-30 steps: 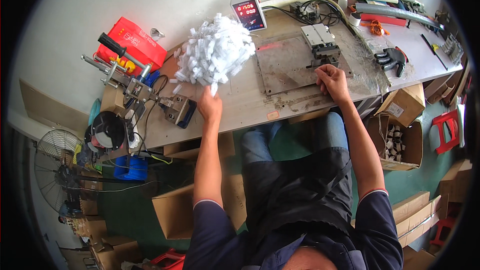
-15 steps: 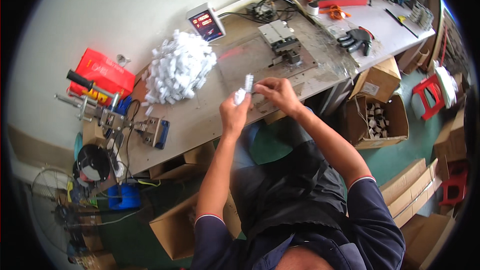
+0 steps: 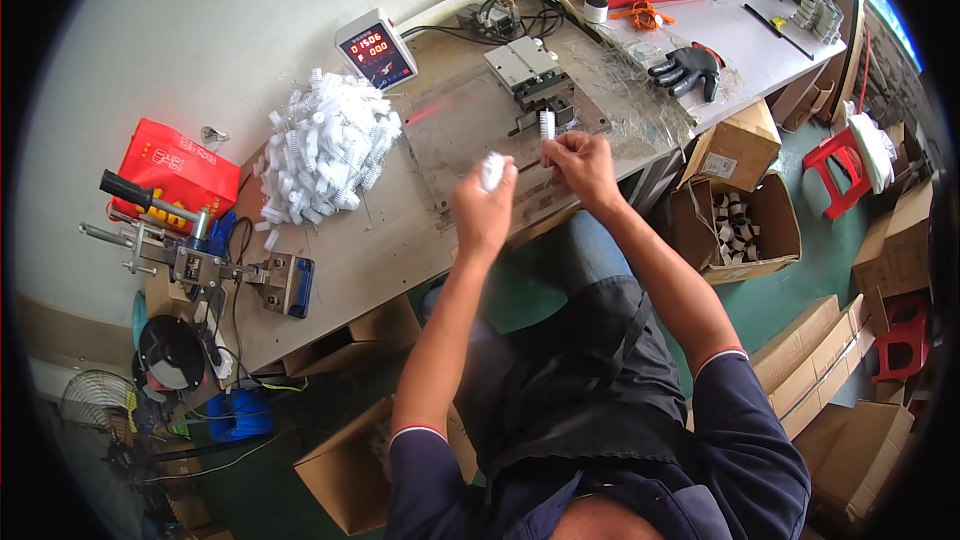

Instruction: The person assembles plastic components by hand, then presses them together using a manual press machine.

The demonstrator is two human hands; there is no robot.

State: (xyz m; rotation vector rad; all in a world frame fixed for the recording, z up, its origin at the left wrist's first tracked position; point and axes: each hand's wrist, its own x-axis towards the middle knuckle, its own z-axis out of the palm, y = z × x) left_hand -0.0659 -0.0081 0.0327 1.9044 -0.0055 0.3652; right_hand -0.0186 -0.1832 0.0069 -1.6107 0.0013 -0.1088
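Left hand [image 3: 483, 212] closed around small white ribbed plastic piece [image 3: 492, 170], right hand [image 3: 583, 165] pinching 1 similar white piece [image 3: 547, 126] upright, above grey metal plate [image 3: 460, 130], heap of white pieces [image 3: 325, 147] left.

1 head view looks steeply down on the workbench [image 3: 400, 250].

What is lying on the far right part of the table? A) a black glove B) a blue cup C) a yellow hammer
A: a black glove lies flat on the workbench, fingers spread, beyond the person's right hand, which holds a small white piece.
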